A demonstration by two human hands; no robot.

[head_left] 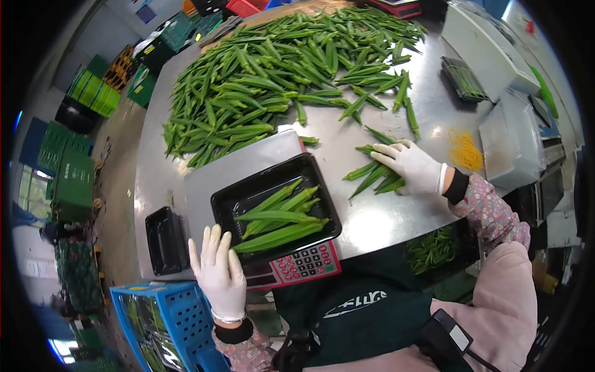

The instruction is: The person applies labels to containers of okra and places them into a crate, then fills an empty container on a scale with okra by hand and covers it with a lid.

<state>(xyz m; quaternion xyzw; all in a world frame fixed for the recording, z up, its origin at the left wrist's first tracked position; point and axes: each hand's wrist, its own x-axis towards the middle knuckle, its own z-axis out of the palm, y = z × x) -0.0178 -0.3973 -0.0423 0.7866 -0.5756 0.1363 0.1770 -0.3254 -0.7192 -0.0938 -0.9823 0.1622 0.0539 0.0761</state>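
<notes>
My gloved left hand (220, 273) is open, its fingers stretched upward beside the lower left corner of a black tray (222, 201). Nothing is in that hand. Several green okra pods (279, 217) lie in the tray, which rests on the plate (201, 186) of a scale with a red keypad panel (305, 263). To the right, my gloved right hand (414, 164) closes from above over a small bunch of okra pods (370, 177) on the metal table. Its palm hides part of the bunch.
A big okra heap (266, 80) covers the table's far side. Yellow rubber bands (465, 149), a plastic-wrapped stack (511, 142) and a packed tray (463, 79) sit at right. An empty black tray (166, 240) stands left, above a blue crate (186, 316).
</notes>
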